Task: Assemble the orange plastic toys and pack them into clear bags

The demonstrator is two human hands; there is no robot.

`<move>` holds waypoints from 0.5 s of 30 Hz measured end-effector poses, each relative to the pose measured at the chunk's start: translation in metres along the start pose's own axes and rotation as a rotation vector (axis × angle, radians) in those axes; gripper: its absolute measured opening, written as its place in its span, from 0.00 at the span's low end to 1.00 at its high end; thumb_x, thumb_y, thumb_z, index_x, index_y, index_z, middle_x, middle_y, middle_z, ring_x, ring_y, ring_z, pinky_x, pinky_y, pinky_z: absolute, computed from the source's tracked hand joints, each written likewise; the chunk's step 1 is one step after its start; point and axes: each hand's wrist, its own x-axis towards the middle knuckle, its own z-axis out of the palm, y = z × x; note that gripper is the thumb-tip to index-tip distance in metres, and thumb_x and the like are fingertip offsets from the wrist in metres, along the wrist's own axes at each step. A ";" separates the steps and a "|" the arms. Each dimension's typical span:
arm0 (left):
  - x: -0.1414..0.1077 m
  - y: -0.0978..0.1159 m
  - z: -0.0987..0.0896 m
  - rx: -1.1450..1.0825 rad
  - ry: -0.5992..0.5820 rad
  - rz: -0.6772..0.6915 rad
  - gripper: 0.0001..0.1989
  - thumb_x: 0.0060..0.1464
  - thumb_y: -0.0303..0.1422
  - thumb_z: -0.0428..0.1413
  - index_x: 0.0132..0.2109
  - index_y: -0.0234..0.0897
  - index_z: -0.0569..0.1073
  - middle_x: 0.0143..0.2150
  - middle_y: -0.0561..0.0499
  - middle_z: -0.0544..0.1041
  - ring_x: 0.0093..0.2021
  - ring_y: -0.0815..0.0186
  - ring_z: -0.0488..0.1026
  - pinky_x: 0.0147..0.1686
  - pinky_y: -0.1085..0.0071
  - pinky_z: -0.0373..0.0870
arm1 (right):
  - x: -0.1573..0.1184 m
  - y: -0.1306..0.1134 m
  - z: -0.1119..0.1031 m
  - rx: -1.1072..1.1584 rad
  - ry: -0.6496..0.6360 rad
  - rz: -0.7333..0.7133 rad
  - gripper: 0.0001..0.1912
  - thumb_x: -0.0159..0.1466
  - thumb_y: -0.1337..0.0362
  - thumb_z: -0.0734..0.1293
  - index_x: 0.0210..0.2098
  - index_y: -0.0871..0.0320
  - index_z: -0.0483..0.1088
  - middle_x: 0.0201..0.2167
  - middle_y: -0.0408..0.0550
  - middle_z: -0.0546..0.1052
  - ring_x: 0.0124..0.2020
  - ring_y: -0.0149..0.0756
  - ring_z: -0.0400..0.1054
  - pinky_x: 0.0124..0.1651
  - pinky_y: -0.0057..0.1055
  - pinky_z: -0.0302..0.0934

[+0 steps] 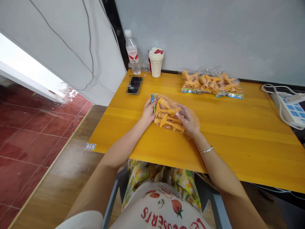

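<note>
Head view: a clear plastic bag [168,114] of orange moulded pieces lies flat at the centre of the yellow wooden table [240,143], its long axis running from upper left to lower right. The left hand [149,112] is at the bag's upper-left end, fingers curled closed over the printed foil edge and holding it. The right hand [188,120] is at the lower-right end, nearer the bag's middle, with fingers extended and lying on the glossy film, no pinch visible. A second bag [212,84] lies at the table's far edge, upper right. A plastic water bottle [132,52] and a cream lidded cup [156,63] stand at upper centre.
</note>
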 end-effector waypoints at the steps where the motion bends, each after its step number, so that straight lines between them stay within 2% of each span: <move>1: 0.000 -0.001 0.000 -0.007 0.000 0.001 0.13 0.53 0.27 0.62 0.46 0.40 0.74 0.43 0.52 0.82 0.50 0.65 0.78 0.53 0.69 0.73 | 0.000 -0.001 0.001 0.022 -0.013 0.002 0.31 0.66 0.43 0.61 0.64 0.47 0.57 0.41 0.47 0.78 0.45 0.45 0.75 0.48 0.45 0.71; 5: 0.001 -0.001 0.000 -0.038 0.010 0.006 0.10 0.54 0.26 0.61 0.44 0.39 0.73 0.40 0.53 0.82 0.47 0.66 0.79 0.52 0.70 0.73 | -0.001 -0.002 0.004 0.075 -0.052 0.002 0.30 0.67 0.46 0.61 0.65 0.47 0.56 0.43 0.46 0.78 0.47 0.43 0.74 0.52 0.44 0.70; 10: 0.002 0.003 0.002 0.010 0.000 -0.057 0.06 0.55 0.29 0.62 0.40 0.37 0.74 0.36 0.52 0.81 0.42 0.66 0.79 0.49 0.69 0.73 | 0.002 0.002 0.005 -0.050 0.047 -0.067 0.24 0.70 0.47 0.58 0.60 0.50 0.63 0.53 0.48 0.75 0.50 0.42 0.71 0.55 0.42 0.67; 13: 0.003 0.006 0.000 0.110 -0.053 -0.137 0.11 0.52 0.35 0.65 0.39 0.36 0.74 0.32 0.51 0.80 0.35 0.65 0.78 0.44 0.68 0.74 | 0.006 0.007 0.000 -0.073 0.068 -0.038 0.24 0.70 0.47 0.56 0.60 0.49 0.63 0.48 0.48 0.77 0.47 0.43 0.73 0.51 0.42 0.70; 15: 0.004 0.007 -0.003 0.231 -0.112 -0.168 0.12 0.52 0.39 0.65 0.37 0.35 0.75 0.28 0.51 0.78 0.29 0.66 0.76 0.38 0.70 0.72 | 0.008 0.009 -0.005 -0.082 0.083 -0.009 0.25 0.70 0.46 0.56 0.61 0.48 0.63 0.44 0.47 0.78 0.44 0.43 0.74 0.48 0.42 0.70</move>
